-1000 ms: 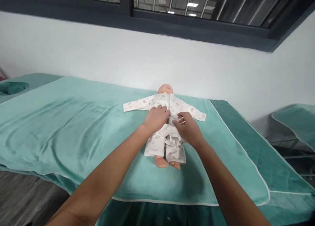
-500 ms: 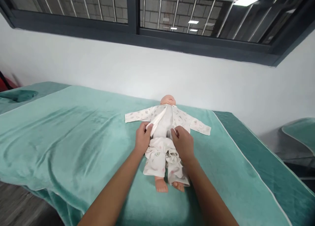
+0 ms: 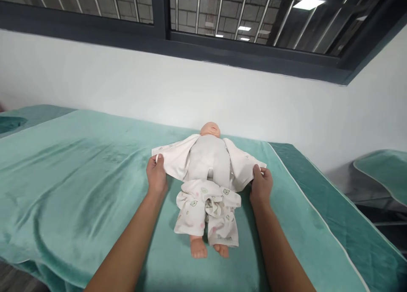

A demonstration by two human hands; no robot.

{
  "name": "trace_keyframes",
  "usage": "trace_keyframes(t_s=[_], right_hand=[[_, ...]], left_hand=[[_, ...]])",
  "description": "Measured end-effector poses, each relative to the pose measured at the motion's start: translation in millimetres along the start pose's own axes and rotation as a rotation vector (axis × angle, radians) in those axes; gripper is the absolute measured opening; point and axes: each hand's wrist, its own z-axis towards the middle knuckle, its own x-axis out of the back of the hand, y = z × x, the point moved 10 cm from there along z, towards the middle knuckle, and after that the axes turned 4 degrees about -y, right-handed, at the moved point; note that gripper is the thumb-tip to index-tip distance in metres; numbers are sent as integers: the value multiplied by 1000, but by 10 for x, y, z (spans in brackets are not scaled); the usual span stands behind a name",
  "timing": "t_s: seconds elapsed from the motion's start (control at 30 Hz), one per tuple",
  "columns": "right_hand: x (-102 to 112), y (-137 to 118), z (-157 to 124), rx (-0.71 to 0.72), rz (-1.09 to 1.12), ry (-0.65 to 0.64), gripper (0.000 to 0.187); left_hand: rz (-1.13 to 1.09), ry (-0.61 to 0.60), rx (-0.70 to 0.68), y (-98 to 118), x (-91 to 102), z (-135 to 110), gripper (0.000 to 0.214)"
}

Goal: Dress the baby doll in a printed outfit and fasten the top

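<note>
Lying open, shirt (image 3: 177, 157) between both hands (image 3: 157, 176) (image 3: 262, 184)

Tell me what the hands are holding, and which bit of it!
The white cloth shirt with small prints, open at the front: the left hand pinches one spread flap by its edge, the right hand the other.

A doll (image 3: 209, 156) lies on the green blanket (image 3: 95, 165) (slightly rumpled).
</note>
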Motion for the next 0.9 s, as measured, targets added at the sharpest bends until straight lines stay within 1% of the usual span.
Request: trace_keyframes(t_s=[0.07, 0.13, 0.23, 0.27, 0.33, 0.37, 0.43, 0.5, 0.53, 0.6, 0.63, 0.67, 0.7, 0.73, 0.8, 0.87, 0.9], right_hand=[[158, -23, 70, 26, -131, 30, 35], [360, -51, 132, 37, -257, 64, 33], [686, -53, 218, 10, -369, 109, 32], [774, -48, 246, 2, -413, 113, 32], [873, -40, 295, 4, -548, 91, 32], [886, -38, 313, 16, -629, 71, 31], [853, -47, 321, 70, -761, 39, 30], [767, -123, 286, 190, -800, 46, 29], [693, -193, 253, 282, -790, 49, 30], [473, -361, 172, 492, -750, 19, 33], [331, -432, 144, 580, -732, -17, 34], [177, -484, 142, 638, -719, -63, 35], [22, -516, 170, 661, -711, -106, 36], [-132, -529, 227, 653, -705, -144, 37], [-436, -513, 384, 594, -698, -205, 42], [-741, -464, 503, 562, -713, -277, 47], [-891, -432, 525, 577, -736, -326, 47]], left_hand=[[19, -4, -22, 27, 26, -24, 43], [65, 16, -57, 68, 87, -37, 41], [221, 68, -102, 164, 232, -41, 40], [305, 83, -118, 214, 285, -42, 40], [532, 83, -143, 319, 362, -48, 37], [668, 60, -151, 360, 375, -54, 35], [945, -22, -163, 392, 350, -76, 31], [1174, -99, -187, 381, 287, -106, 28], [1252, -115, -210, 382, 246, -116, 27], [1353, -121, -265, 402, 126, -104, 27], [1389, -128, -296, 417, 32, -79, 28], [1423, -145, -327, 431, -86, -38, 30], [1458, -169, -358, 442, -222, 15, 32], [1494, -195, -383, 448, -366, 83, 33], [1557, -222, -401, 440, -624, 253, 33], [1574, -244, -353, 358, -805, 447, 33], [1555, -271, -304, 276, -866, 537, 32]])
